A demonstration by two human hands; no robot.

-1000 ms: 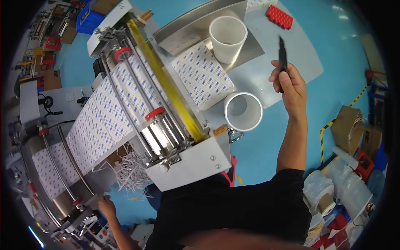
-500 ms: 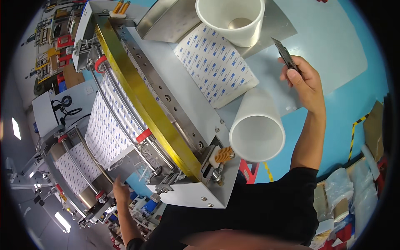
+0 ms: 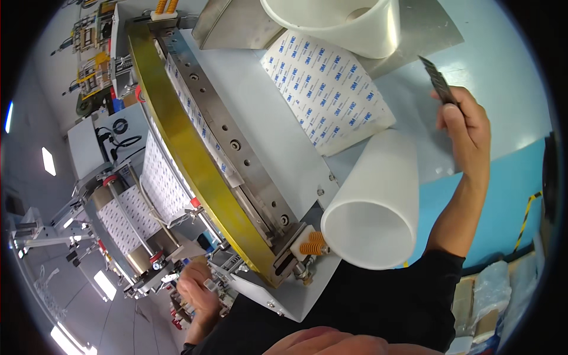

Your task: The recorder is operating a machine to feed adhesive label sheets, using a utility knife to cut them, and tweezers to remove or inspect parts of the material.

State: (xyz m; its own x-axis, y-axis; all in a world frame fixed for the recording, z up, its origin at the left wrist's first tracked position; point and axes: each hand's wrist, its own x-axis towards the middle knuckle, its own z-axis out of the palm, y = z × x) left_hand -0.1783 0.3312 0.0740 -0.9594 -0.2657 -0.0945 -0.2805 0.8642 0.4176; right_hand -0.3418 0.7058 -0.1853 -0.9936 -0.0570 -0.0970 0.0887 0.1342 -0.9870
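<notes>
- The right hand [image 3: 464,133] is raised over the pale surface [image 3: 509,77], its fingers clenched around a slim dark blade-like tool [image 3: 439,83] that sticks up and away from the thumb.
- The tool's tip points toward the far edge of the surface; it touches nothing but the hand.
- The left hand [image 3: 198,290] is low at the near side of the machine, its fingers curled against small controls or fittings [image 3: 216,287] on the white machine housing [image 3: 278,296]; whether it is gripping one or only pressing on it cannot be told.
- Just beside the right forearm lies a white roll core [image 3: 370,207] on its side, its open end facing the viewer, apart from the hand.
- A second, wider white tube [image 3: 340,23] stands at the top on a grey metal tray [image 3: 236,26].
- Between the two tubes a sheet of white printed liner [image 3: 328,89] runs out of the machine and lies flat on the surface, its near corner touching the roll core.
- A curved yellow bar [image 3: 189,154] crosses the machine, with a drilled steel plate [image 3: 242,154] alongside it and an orange spring [image 3: 312,244] at its near end.
- Left of it, more printed web [image 3: 157,183] passes over rollers with red collars [image 3: 155,256].
- Blue floor [image 3: 509,195] with a yellow-black stripe [image 3: 528,219] shows to the right.
</notes>
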